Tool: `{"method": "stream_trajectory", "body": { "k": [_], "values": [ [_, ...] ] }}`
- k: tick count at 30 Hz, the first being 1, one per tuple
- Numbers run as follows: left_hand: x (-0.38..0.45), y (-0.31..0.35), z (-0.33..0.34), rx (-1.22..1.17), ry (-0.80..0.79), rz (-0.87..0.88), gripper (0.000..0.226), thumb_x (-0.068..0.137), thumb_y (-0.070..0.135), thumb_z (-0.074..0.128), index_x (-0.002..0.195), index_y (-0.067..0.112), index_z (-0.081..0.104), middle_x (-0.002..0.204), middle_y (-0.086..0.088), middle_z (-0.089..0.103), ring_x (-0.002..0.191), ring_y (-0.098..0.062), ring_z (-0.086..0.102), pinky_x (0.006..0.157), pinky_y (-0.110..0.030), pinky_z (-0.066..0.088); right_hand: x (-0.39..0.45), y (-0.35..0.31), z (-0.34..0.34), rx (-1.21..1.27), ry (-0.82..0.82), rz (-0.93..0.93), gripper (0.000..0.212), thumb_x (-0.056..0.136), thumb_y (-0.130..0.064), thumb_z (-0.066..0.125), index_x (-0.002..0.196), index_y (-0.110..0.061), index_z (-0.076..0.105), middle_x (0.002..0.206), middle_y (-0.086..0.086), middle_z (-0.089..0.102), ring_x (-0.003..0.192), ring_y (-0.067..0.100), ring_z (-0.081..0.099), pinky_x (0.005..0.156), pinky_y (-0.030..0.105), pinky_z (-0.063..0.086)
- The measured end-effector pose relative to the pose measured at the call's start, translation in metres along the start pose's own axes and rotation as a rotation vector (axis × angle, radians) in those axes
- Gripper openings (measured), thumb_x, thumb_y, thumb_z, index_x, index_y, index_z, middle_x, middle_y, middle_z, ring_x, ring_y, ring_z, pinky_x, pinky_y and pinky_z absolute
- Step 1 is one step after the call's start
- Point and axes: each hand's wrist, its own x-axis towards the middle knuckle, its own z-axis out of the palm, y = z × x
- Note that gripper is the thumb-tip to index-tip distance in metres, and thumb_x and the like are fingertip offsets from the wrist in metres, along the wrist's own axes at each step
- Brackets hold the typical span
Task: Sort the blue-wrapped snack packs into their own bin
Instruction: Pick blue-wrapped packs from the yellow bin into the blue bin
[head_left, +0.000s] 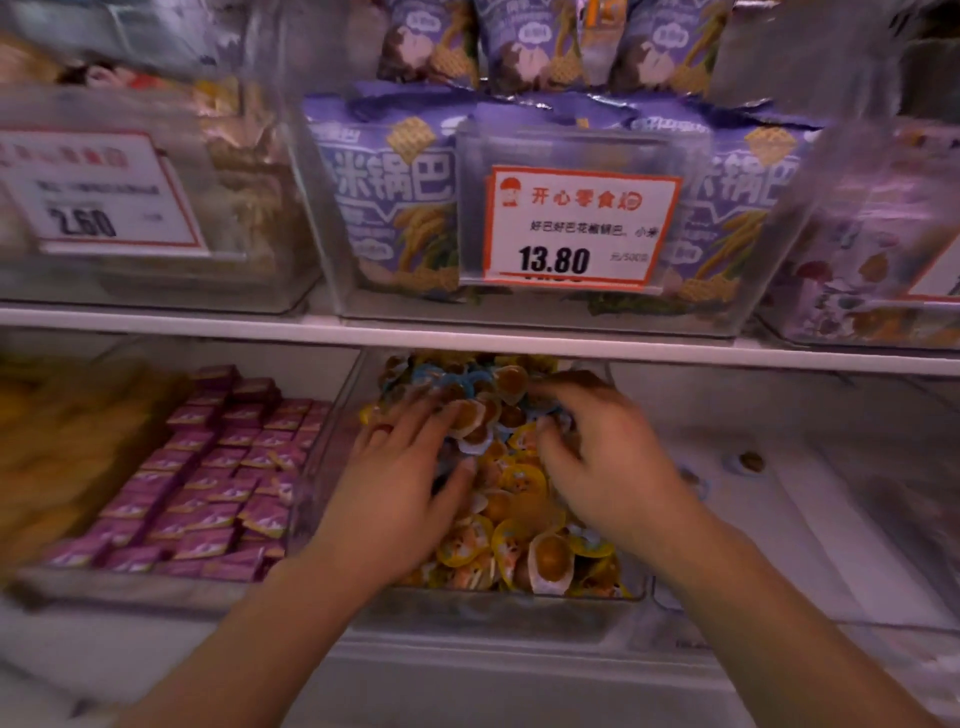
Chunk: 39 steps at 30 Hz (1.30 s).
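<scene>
Shop shelving holds a clear bin (332, 467) heaped with small cup-shaped snack packs, the blue-wrapped snack packs (441, 382) mixed among yellow ones (519, 480) toward the back. Both hands lie on the pile: the left hand (405, 478) spread flat, the right hand (608, 457) curled over packs (what it grasps I cannot tell). They look light and slippery, best pinched by the flat rim.

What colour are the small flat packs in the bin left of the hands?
Pink-purple packs, clearest in the head view.
</scene>
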Motion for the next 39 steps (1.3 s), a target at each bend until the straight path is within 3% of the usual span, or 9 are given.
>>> {"method": "stream_trajectory", "body": {
  "k": [3, 7, 11, 16, 21, 28, 33, 35, 39],
  "values": [
    [-0.001, 0.003, 0.006, 0.029, -0.062, 0.044, 0.070, 0.092, 0.058, 0.031, 0.155, 0.026, 0.025, 0.160, 0.006, 0.029, 0.148, -0.017, 0.024, 0.118, -0.038, 0.025, 0.017, -0.006, 0.028, -0.135, -0.214, 0.046, 0.055, 0.091, -0.030, 0.053, 0.145, -0.024, 0.043, 0.144, 0.008, 0.050, 0.134, 0.028, 0.044, 0.110, 0.042, 0.040],
    [-0.009, 0.003, -0.001, -0.056, 0.062, 0.032, 0.045, 0.089, 0.039, 0.048, 0.129, 0.024, 0.060, 0.125, 0.001, 0.064, 0.116, -0.024, 0.057, 0.099, -0.039, 0.045, 0.034, 0.001, 0.046, -0.241, -0.307, -0.024, 0.062, 0.094, -0.032, 0.049, 0.153, -0.025, 0.032, 0.161, 0.004, 0.027, 0.150, 0.025, 0.018, 0.120, 0.045, 0.019],
    [-0.016, -0.002, -0.001, -0.139, 0.157, 0.021, 0.029, 0.087, 0.033, 0.048, 0.099, 0.024, 0.072, 0.099, 0.003, 0.068, 0.099, -0.024, 0.060, 0.084, -0.041, 0.048, 0.045, -0.004, 0.049, -0.071, -0.314, -0.052, 0.058, 0.093, -0.026, 0.043, 0.151, -0.027, 0.036, 0.160, -0.002, 0.029, 0.149, 0.019, 0.017, 0.123, 0.040, 0.011],
    [-0.018, -0.005, 0.003, -0.133, 0.201, -0.034, 0.020, 0.084, 0.023, 0.056, 0.099, 0.022, 0.069, 0.105, 0.000, 0.059, 0.096, -0.025, 0.054, 0.083, -0.041, 0.045, 0.049, -0.011, 0.067, -0.197, -0.334, -0.069, 0.062, 0.094, -0.054, 0.038, 0.151, -0.030, 0.034, 0.158, -0.002, 0.032, 0.148, 0.020, 0.020, 0.121, 0.045, 0.013],
    [-0.012, -0.004, 0.007, -0.082, 0.143, -0.123, 0.041, 0.086, 0.035, 0.058, 0.126, 0.024, 0.054, 0.135, 0.001, 0.052, 0.116, -0.023, 0.052, 0.095, -0.037, 0.041, 0.048, 0.000, 0.054, -0.368, -0.311, -0.021, 0.057, 0.091, -0.062, 0.047, 0.141, -0.034, 0.048, 0.148, -0.005, 0.044, 0.138, 0.022, 0.035, 0.115, 0.042, 0.025],
    [0.000, -0.004, 0.005, 0.044, 0.068, -0.090, 0.060, 0.089, 0.060, 0.042, 0.143, 0.034, 0.043, 0.135, 0.006, 0.055, 0.120, -0.025, 0.048, 0.097, -0.040, 0.036, 0.021, 0.005, 0.017, -0.372, -0.250, -0.026, 0.047, 0.082, -0.029, 0.065, 0.129, -0.034, 0.058, 0.123, -0.002, 0.067, 0.113, 0.025, 0.057, 0.093, 0.034, 0.047],
    [0.014, -0.008, 0.005, 0.081, -0.046, -0.009, 0.073, 0.089, 0.059, 0.049, 0.153, 0.038, 0.022, 0.158, 0.009, 0.029, 0.125, -0.029, 0.041, 0.104, -0.043, 0.034, 0.015, 0.005, 0.017, -0.317, -0.081, -0.022, 0.046, 0.079, -0.014, 0.072, 0.124, -0.019, 0.065, 0.114, 0.010, 0.065, 0.104, 0.032, 0.061, 0.087, 0.033, 0.049],
    [0.018, -0.009, 0.005, 0.083, -0.085, 0.037, 0.061, 0.091, 0.056, 0.046, 0.149, 0.042, 0.031, 0.153, 0.016, 0.037, 0.129, -0.025, 0.039, 0.106, -0.041, 0.030, 0.014, 0.004, 0.015, -0.262, 0.039, -0.023, 0.037, 0.080, -0.013, 0.071, 0.117, -0.016, 0.069, 0.105, 0.010, 0.066, 0.097, 0.032, 0.062, 0.080, 0.033, 0.049],
    [0.016, -0.006, 0.001, 0.017, 0.020, 0.059, 0.045, 0.081, 0.049, 0.058, 0.124, 0.038, 0.061, 0.116, 0.010, 0.065, 0.112, -0.024, 0.055, 0.094, -0.040, 0.038, 0.012, -0.003, 0.014, -0.067, 0.116, -0.042, 0.024, 0.089, -0.021, 0.068, 0.113, -0.019, 0.072, 0.095, -0.005, 0.066, 0.085, 0.014, 0.060, 0.071, 0.016, 0.038]
  ]
}}
